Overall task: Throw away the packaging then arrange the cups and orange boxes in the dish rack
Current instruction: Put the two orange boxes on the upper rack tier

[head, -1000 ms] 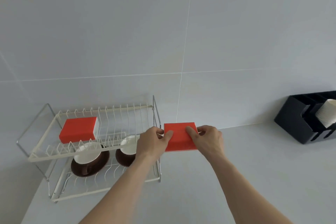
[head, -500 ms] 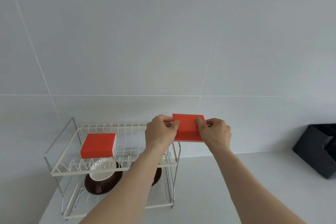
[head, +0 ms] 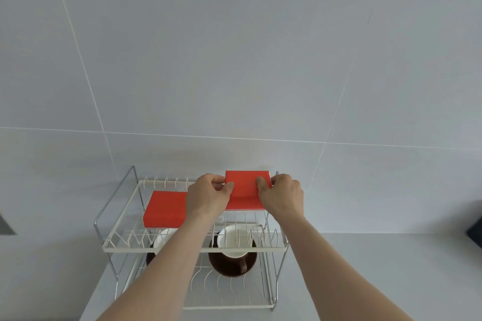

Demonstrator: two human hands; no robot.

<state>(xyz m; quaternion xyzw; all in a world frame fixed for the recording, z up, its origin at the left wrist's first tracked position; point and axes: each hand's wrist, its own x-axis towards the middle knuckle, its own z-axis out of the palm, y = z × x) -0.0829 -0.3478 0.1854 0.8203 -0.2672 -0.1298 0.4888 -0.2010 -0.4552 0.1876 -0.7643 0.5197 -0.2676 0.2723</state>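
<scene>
A two-tier white wire dish rack stands on the grey counter against the tiled wall. One orange box lies flat on the left of its upper tier. A second orange box is held over the upper tier's right side, my left hand gripping its left edge and my right hand its right edge. Whether it touches the wires I cannot tell. On the lower tier sit a brown cup with a white inside and another cup, mostly hidden by my left forearm.
A chrome handle frame rises at the rack's left end. A dark object shows at the far right edge of the counter. A dark patch sits on the wall at far left.
Both hands carried the second orange box leftward from beside the rack's right end up over the right half of the upper tier. The view has also swung left, centring the rack.
</scene>
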